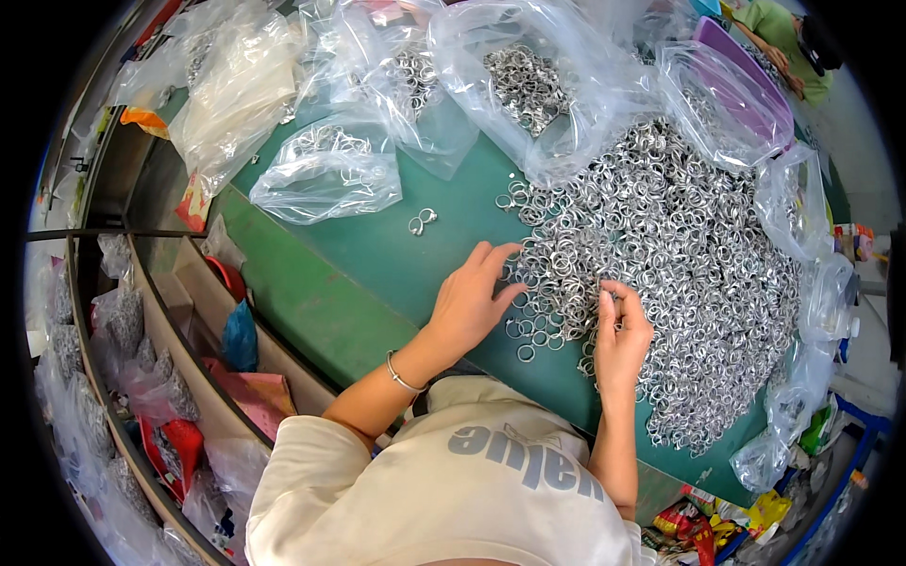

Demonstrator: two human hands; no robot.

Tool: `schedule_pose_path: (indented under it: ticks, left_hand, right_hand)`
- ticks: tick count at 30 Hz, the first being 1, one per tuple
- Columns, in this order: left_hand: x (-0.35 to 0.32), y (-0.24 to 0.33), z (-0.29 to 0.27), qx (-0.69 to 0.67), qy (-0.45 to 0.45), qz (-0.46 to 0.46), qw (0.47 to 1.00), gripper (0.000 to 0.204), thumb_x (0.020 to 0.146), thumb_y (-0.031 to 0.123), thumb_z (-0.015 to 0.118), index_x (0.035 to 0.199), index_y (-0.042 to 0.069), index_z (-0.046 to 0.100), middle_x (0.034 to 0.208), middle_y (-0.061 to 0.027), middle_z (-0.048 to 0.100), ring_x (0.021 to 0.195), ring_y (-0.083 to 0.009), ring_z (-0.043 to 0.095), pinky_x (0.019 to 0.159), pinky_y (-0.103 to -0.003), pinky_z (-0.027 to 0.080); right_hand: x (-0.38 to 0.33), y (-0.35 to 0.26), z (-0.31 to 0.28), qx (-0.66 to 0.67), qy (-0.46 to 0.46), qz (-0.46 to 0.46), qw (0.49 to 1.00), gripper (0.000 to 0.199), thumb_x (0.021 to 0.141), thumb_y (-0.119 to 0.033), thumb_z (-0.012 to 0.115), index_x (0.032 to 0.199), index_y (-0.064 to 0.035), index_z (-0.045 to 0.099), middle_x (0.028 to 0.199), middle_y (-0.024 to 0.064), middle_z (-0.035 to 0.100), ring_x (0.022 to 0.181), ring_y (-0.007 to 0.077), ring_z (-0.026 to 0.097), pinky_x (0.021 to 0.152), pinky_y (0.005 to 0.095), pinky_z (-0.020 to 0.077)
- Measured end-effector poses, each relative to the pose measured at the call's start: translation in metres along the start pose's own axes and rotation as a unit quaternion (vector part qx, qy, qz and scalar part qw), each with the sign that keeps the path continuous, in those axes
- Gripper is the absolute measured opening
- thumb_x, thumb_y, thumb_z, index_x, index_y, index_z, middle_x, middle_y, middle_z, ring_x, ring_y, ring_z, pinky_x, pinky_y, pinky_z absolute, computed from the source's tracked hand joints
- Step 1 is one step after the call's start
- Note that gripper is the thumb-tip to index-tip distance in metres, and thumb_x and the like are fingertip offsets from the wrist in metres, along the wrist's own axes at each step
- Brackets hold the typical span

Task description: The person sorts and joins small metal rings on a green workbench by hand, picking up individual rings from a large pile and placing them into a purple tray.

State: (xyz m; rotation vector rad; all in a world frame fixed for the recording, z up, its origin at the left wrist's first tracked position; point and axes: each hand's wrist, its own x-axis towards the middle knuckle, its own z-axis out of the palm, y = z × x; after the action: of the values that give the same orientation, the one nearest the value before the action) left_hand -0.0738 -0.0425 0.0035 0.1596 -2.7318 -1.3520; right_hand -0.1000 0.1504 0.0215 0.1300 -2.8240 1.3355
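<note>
A big heap of small silver metal rings (679, 255) covers the right half of a green table (377, 274). My left hand (472, 302) lies flat at the heap's left edge, fingers spread and touching loose rings, a thin bracelet on the wrist. My right hand (621, 330) rests in the pile with its fingers curled around a few rings. Two joined rings (421, 221) lie apart on the bare green surface.
Clear plastic bags (326, 170) holding more rings line the table's far side, and a purple tray (746, 85) sits at the back right. Another person in green (788, 47) works at the far right. Shelves with bags (142, 377) stand to the left.
</note>
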Motion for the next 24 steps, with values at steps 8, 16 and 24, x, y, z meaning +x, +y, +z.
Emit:
schedule_pose_path:
  ticks: [8, 16, 24]
  left_hand:
    - [0.017, -0.012, -0.001, -0.665, -0.104, -0.187, 0.715, 0.032, 0.09, 0.001, 0.05, 0.122, -0.002, 0.054, 0.101, -0.0084, 0.059, 0.085, -0.0175, 0.056, 0.074, -0.028, 0.048]
    - [0.012, -0.008, -0.005, -0.752, -0.144, -0.256, 0.59, 0.048, 0.096, 0.019, 0.039, 0.137, -0.006, 0.032, 0.137, -0.0249, 0.041, 0.128, -0.0338, 0.042, 0.106, -0.044, 0.037]
    - [0.004, -0.002, -0.005, -0.759, -0.177, -0.265, 0.567, 0.045, 0.098, 0.02, 0.037, 0.134, -0.006, 0.037, 0.139, -0.0246, 0.04, 0.13, -0.0347, 0.039, 0.109, -0.046, 0.033]
  right_hand:
    - [0.018, -0.008, 0.002, 0.439, -0.147, 0.189, 0.866, 0.025, 0.09, -0.003, 0.057, 0.114, -0.0002, 0.056, 0.072, -0.0026, 0.049, 0.054, 0.0053, 0.041, 0.048, 0.0195, 0.0332]
    - [0.006, 0.009, -0.007, 0.587, -0.151, 0.211, 0.767, 0.036, 0.088, 0.002, 0.053, 0.124, 0.0011, 0.047, 0.105, 0.0053, 0.053, 0.083, 0.0135, 0.054, 0.065, 0.0235, 0.0416]
    - [-0.01, -0.008, 0.002, 0.596, -0.175, 0.17, 0.765, 0.052, 0.075, 0.014, 0.042, 0.126, -0.0001, 0.044, 0.119, 0.0072, 0.049, 0.104, 0.0173, 0.05, 0.078, 0.0267, 0.0411]
